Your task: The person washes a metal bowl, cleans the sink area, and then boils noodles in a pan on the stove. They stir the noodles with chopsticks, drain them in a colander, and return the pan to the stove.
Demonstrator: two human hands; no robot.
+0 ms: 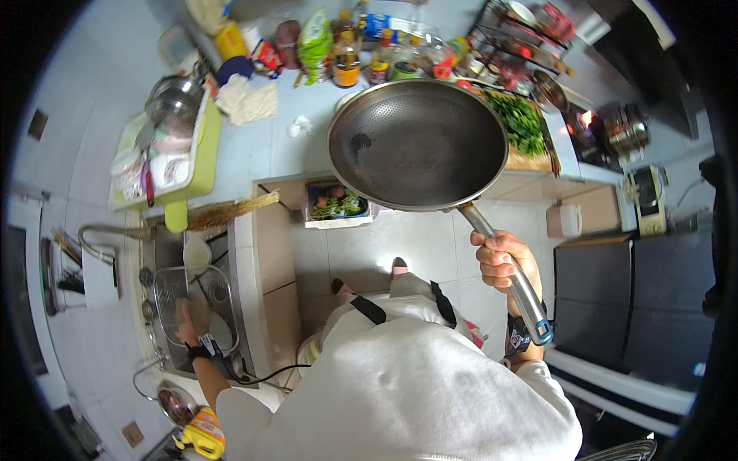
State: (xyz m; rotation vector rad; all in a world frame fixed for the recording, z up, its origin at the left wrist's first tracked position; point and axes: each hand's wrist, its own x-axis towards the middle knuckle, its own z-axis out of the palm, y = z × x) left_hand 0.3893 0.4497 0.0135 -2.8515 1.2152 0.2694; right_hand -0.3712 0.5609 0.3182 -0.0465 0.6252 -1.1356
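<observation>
My right hand (500, 259) is wrapped around the metal handle of a dark wok (418, 144), which I hold up in front of the counter's edge. The wok's inside faces up, with a dark wet-looking patch at its left. My left hand (187, 325) reaches into the sink (237, 276) at the left, by a wire basket (157, 288). A blurred brownish thing (199, 314) lies at its fingers; whether the hand grips it I cannot tell.
A green dish rack (204, 155) with bowls stands left on the counter. Leafy greens (519, 124) lie on a cutting board (536, 164) near a lit gas burner (585, 121). Bottles (346, 60) line the back. Below the counter is a bin of scraps (340, 222).
</observation>
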